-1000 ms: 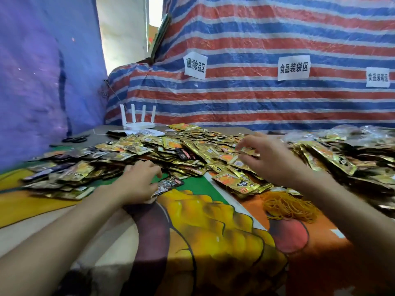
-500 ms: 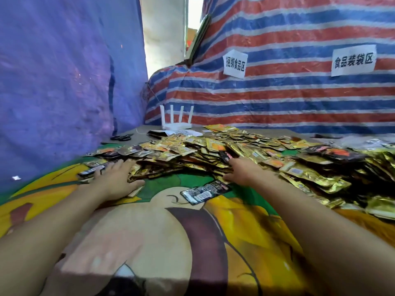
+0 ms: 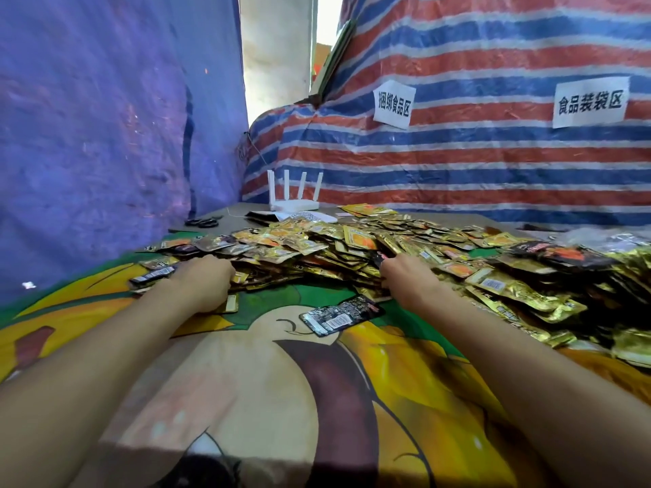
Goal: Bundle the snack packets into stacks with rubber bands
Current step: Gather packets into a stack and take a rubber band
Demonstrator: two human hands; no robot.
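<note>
A wide heap of gold and orange snack packets [image 3: 355, 246] covers the far half of the table. My left hand [image 3: 206, 283] is at the heap's left front edge. Its fingers curl down over some gold packets, and one gold packet [image 3: 232, 303] pokes out from under the palm. My right hand [image 3: 408, 276] reaches into the middle of the heap. Its fingertips are buried among the packets next to a black packet [image 3: 379, 257]. A single black packet [image 3: 341, 315] lies apart on the cloth between my two forearms. No rubber bands are in view.
A cartoon-print cloth [image 3: 267, 389] covers the table in front of me. A white router [image 3: 294, 203] and black scissors [image 3: 202, 222] sit at the far left corner. A blue tarp [image 3: 88, 135] hangs on the left, and a striped tarp [image 3: 493, 163] with paper signs hangs behind.
My view turned left and the rubber bands left the frame. My left hand let go of the black packet, moved to the heap's left edge and curled. My right hand dug into the heap's middle.
</note>
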